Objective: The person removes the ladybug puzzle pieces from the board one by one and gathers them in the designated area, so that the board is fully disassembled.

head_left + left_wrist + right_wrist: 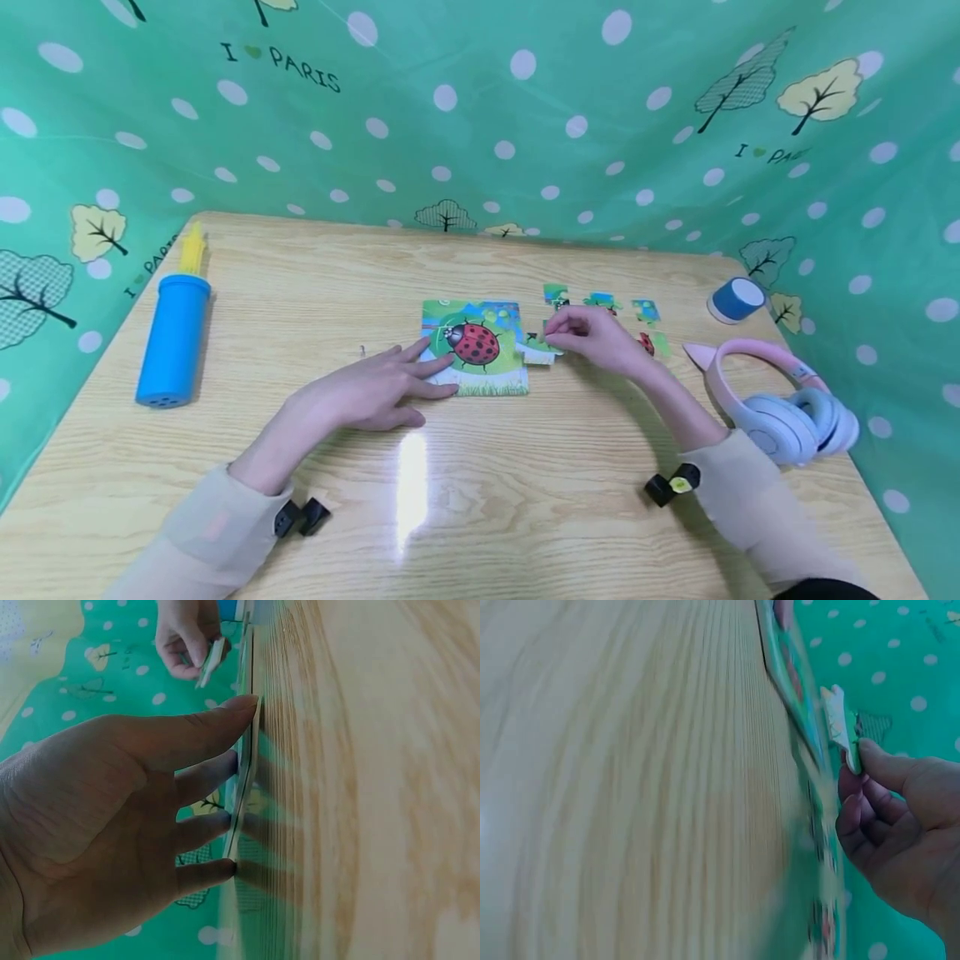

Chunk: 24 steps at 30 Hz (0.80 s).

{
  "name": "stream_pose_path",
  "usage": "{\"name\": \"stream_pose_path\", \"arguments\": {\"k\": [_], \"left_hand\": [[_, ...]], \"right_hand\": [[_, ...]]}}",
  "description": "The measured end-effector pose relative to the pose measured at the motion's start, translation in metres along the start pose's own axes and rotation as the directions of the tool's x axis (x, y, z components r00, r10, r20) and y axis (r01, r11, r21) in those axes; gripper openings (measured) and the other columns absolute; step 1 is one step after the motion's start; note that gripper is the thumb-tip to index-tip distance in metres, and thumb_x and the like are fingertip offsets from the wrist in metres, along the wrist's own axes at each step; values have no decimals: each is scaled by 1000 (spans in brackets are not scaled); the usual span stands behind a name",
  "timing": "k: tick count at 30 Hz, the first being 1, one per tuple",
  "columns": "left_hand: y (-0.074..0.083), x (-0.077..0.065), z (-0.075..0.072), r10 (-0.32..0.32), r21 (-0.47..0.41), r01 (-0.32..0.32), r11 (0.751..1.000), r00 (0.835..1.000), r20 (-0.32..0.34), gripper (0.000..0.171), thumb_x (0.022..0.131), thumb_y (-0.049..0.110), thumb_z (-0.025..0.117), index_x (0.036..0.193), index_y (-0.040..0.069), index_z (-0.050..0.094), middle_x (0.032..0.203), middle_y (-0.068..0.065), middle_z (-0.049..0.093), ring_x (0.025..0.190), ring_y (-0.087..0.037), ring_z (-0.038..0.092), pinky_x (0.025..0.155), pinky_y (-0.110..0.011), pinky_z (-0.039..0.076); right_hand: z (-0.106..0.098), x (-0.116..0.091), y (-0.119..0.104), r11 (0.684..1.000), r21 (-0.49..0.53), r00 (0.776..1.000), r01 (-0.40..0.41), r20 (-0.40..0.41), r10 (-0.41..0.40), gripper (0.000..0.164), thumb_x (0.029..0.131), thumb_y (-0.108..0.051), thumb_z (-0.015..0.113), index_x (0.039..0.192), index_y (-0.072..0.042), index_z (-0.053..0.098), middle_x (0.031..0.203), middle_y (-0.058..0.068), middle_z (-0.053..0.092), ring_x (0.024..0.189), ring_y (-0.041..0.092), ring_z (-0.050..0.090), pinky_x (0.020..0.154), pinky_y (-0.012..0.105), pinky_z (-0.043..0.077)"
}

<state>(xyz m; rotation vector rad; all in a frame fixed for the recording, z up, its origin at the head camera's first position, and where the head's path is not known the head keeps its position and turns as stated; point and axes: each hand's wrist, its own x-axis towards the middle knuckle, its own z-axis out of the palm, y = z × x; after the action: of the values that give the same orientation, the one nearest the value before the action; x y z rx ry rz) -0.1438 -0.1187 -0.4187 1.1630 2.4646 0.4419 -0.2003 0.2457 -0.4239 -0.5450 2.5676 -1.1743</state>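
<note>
A flat ladybug picture board (491,379) lies in the middle of the wooden table. My left hand (378,387) has its fingers spread, with the fingertips on the board's left part; the left wrist view shows them along its thin edge. At the board's right side, my right hand (600,337) pinches a jigsaw puzzle piece (538,357) between thumb and fingers. In the right wrist view this piece (838,724) is tilted and held above the table, its pale edge showing. Part of it is hidden behind the fingertips in the head view.
Several loose puzzle pieces (602,300) lie behind and right of my right hand. Pink and blue headphones (780,417) and a blue-and-white cylinder (735,300) are at the right. A blue pump (174,342) with a yellow nozzle lies at the left. A green dotted cloth (480,125) hangs behind the table.
</note>
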Motion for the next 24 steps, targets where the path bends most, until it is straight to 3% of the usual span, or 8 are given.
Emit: {"name": "stream_pose_path", "arguments": {"k": [12,17,24], "left_hand": [[-2,0,0,26,7,-25,1000,1000,-17,52,99,24,68,149,24,55,170,-8,29,159,-47,13,123,-68,25],[-2,-1,-1,30,6,-30,1000,999,-17,52,99,21,68,149,23,55,170,-10,30,158,-48,14,122,-69,26],[0,-1,-1,23,-13,-23,1000,1000,-13,52,99,22,68,149,23,55,170,-9,29,159,-46,12,123,-68,24]], "right_hand": [[-49,-33,26,991,-103,996,-80,17,83,9,99,-15,69,104,-8,74,94,7,72,81,10,64,70,22,52],[-62,-45,31,985,-136,992,-106,58,115,9,99,-14,69,103,-8,74,91,8,71,78,14,63,69,22,51],[-72,-59,36,978,-152,979,-143,125,163,9,99,-12,69,104,-5,73,93,8,73,80,7,64,73,21,54]]}}
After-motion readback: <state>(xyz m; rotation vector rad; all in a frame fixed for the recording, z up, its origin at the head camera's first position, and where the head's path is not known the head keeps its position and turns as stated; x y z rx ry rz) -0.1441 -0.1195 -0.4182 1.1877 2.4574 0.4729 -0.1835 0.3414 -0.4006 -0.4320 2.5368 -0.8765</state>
